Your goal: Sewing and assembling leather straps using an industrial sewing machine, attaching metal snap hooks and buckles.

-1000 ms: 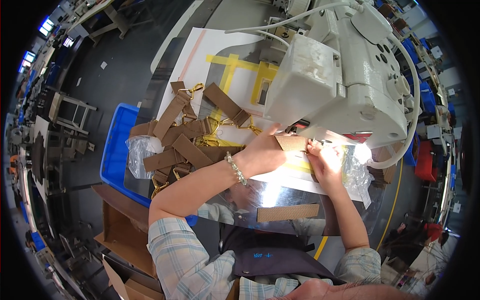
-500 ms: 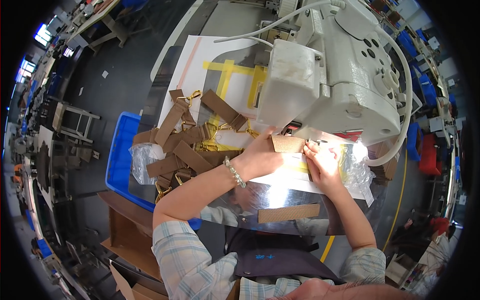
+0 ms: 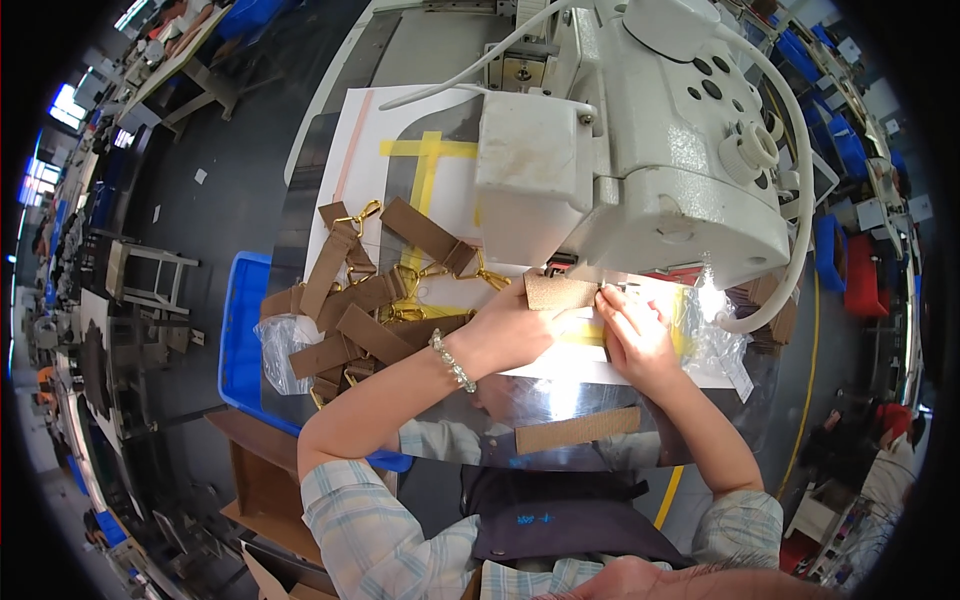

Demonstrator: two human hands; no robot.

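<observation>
A tan textured strip (image 3: 560,293) lies by the needle area of a white industrial sewing machine (image 3: 660,200). My left hand (image 3: 508,325), with a beaded bracelet at its wrist, is closed on the strip's left end; its fingertips are partly hidden behind the strip. At the other end, the fingers of my right hand (image 3: 638,335) are drawn together and press on the strip close to the needle. Bright lamp glare washes out the surface there. Nearer to me, a second tan strip (image 3: 578,430) lies flat on the shiny metal table (image 3: 480,400).
Left of my hands lies a pile of brown straps (image 3: 375,330) with gold clasps (image 3: 362,215). A clear plastic bag (image 3: 287,350) and a blue tray (image 3: 240,330) sit beyond it. Crumpled clear plastic (image 3: 720,345) is at the right, before stacked brown pieces (image 3: 765,305).
The whole view has shifted slightly, with the machine appearing farther left. Both hands keep their hold at the tan strip, which lies at nearly the same place by the needle.
</observation>
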